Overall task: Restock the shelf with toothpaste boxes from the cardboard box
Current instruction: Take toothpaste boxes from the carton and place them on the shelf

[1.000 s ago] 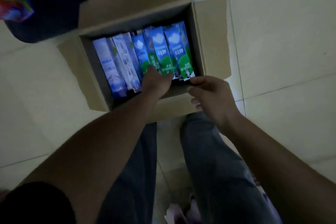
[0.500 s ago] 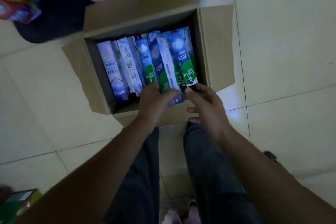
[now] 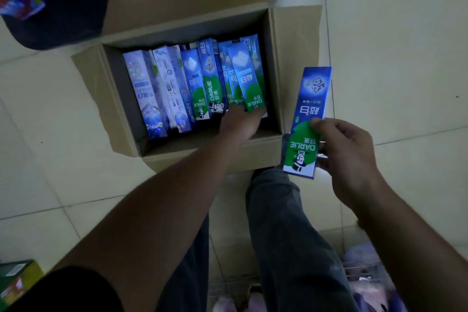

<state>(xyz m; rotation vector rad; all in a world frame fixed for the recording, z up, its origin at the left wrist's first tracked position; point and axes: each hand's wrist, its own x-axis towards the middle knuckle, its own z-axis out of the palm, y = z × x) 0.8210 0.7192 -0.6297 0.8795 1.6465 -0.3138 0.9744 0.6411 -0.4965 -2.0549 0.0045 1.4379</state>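
Toothpaste box [image 3: 312, 99], slim glossy blue-green carton, right of corrugated cardboard box [image 3: 187, 7], pinched in right grip [image 3: 349, 157], left grip [image 3: 240, 123] inside cardboard box on packed cartons [image 3: 195, 83], hold unclear, pale tiled floor [image 3: 392, 33]

Dim light. Floor [image 3: 395, 33] was pale square tiles with thin grout lines; dark mat [image 3: 63, 20] lay far left.

One camera, on my head, wide-angle. Faces forward and steeply down over my arms. Close: left hand [image 3: 240, 123], right hand [image 3: 347, 149] mid-frame, cardboard box [image 3: 187, 15] just beyond on tiled floor [image 3: 392, 33], my legs [image 3: 291, 223] beneath.
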